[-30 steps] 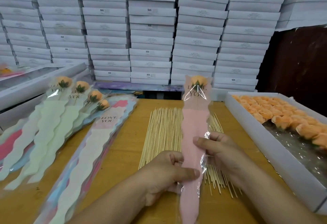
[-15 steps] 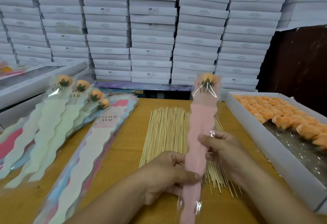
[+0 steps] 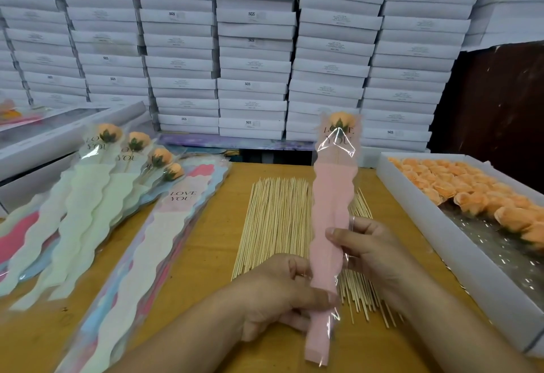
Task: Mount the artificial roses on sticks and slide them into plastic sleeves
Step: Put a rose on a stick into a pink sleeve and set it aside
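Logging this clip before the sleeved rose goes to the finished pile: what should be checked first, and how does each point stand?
1. Rose seated at top of the pink sleeve: ok.
2. Left hand grip on sleeve's lower part: ok.
3. Right hand pinching sleeve's edge: ok.
4. Stick inside sleeve: cannot tell, hidden by pink liner.
5. Finished roses lie at left as landing spot: ok.
6. Sleeve's bottom end closed: cannot tell.

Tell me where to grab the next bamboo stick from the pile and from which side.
Pinch one near its close end, at the right edge of the stick pile, where the ends fan out loose past the pink sleeve. Come from the right with the right hand; the sticks lie flat and run away from you, so lift the end first.
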